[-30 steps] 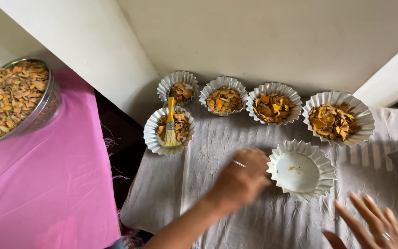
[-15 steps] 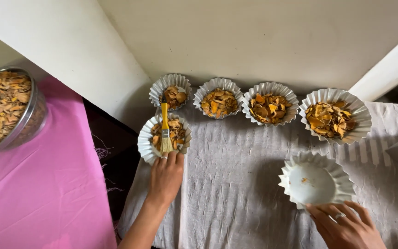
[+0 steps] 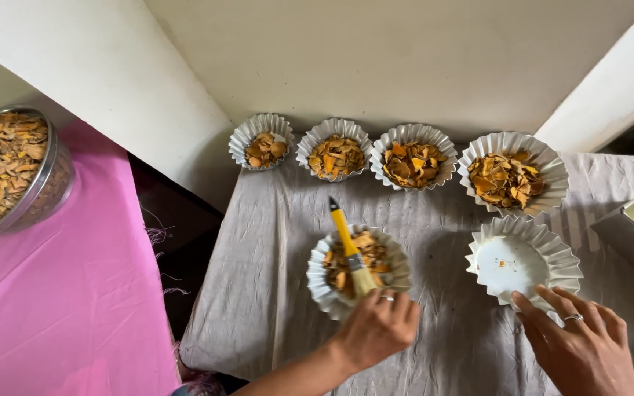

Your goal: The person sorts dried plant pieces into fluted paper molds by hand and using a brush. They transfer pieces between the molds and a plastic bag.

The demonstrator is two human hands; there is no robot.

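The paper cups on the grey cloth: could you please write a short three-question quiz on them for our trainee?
1. True or false: the brush lies across a filled paper cup.
2. How many filled cups stand in the back row by the wall?
3. What does the right hand touch?
A. the metal bowl
B. the nearly empty cup
C. the brush

Key:
1. True; the left hand is at that cup's near rim.
2. Four.
3. B, its fingertips on the rim.
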